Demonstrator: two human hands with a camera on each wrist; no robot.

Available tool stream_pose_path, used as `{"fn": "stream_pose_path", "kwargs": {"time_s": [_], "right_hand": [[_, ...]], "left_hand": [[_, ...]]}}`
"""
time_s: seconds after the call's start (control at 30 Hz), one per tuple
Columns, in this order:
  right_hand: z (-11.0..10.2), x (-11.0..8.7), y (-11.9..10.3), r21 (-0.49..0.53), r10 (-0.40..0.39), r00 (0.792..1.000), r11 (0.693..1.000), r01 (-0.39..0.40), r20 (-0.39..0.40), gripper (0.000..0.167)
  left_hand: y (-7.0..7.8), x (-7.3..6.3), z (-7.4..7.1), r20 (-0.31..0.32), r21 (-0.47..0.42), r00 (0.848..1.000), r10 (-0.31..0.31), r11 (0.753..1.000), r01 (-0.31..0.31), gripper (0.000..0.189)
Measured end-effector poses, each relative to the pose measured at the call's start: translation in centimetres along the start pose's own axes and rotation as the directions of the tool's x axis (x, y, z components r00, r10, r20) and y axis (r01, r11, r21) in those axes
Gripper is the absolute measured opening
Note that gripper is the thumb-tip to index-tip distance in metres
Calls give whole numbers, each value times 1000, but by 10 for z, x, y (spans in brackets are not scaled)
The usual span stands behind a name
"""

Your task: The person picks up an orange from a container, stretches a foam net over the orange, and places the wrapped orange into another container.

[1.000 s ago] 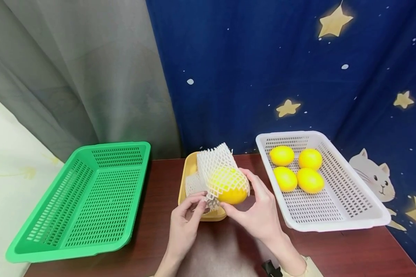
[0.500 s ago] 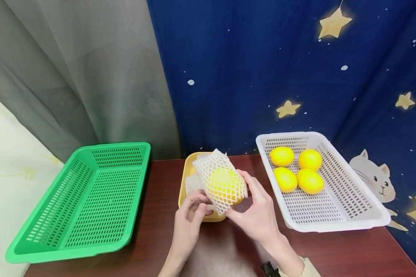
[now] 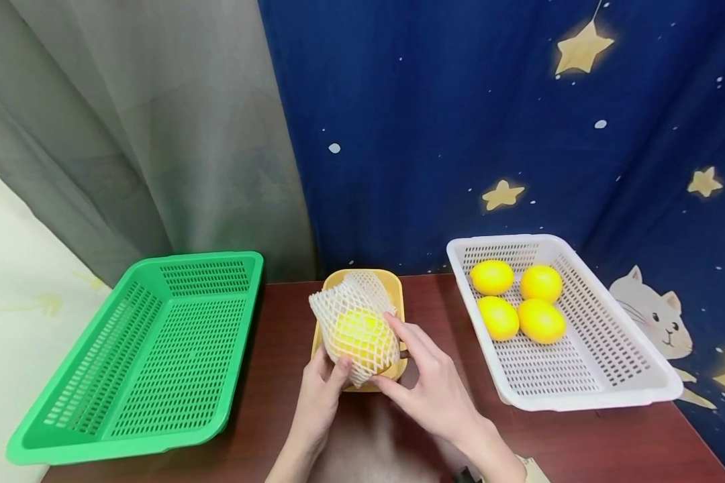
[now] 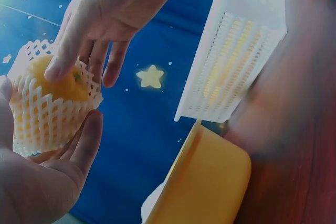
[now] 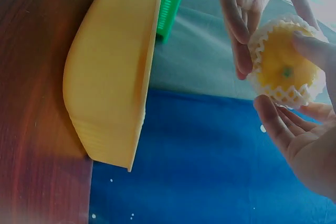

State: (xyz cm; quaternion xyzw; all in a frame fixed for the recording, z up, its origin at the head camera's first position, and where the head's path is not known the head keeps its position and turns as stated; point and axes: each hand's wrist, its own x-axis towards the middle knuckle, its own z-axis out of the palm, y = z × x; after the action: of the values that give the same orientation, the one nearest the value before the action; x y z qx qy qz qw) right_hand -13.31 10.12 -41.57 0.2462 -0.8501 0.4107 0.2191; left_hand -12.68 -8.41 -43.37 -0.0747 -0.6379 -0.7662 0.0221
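A yellow-orange citrus fruit (image 3: 362, 335) sits inside a white foam net sleeve (image 3: 329, 303), held over the small yellow tray. Its bare end with a green stem spot shows in the right wrist view, ringed by the sleeve's edge (image 5: 294, 98). My left hand (image 3: 321, 396) grips the sleeved fruit from the left, thumb on its near side. From the right, my right hand (image 3: 429, 382) holds it between thumb and fingers, the thumb lying on the bare fruit (image 4: 63, 85) in the left wrist view.
Another foam net (image 3: 371, 287) lies in the yellow tray (image 3: 393, 282). On the left stands a green basket (image 3: 242, 362). A white basket (image 3: 586, 399) with several yellow fruits (image 3: 541, 320) stands on the right. Behind the table hang grey and blue curtains (image 3: 399, 134).
The sleeve now covers more of the fruit. Both hands have shifted the fruit left and nearer, and its sleeve's loose end has swung left. My left fingers have moved from the sleeve's edge onto the fruit.
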Motion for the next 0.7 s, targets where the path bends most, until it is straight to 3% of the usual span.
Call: {"fn": "stream_pose_path", "kwargs": {"time_s": [0.23, 0.47, 0.7], "right_hand": [[6, -1, 0, 19, -40, 996, 999, 42, -85, 85], [9, -2, 0, 2, -77, 978, 997, 79, -193, 76], [9, -2, 1, 22, -77, 974, 996, 84, -211, 63]], "left_hand": [[1, 0, -1, 20, -39, 999, -26, 999, 27, 53], [2, -2, 2, -11, -28, 999, -35, 999, 35, 51], [1, -2, 4, -47, 12, 999, -5, 1000, 6, 50]]}}
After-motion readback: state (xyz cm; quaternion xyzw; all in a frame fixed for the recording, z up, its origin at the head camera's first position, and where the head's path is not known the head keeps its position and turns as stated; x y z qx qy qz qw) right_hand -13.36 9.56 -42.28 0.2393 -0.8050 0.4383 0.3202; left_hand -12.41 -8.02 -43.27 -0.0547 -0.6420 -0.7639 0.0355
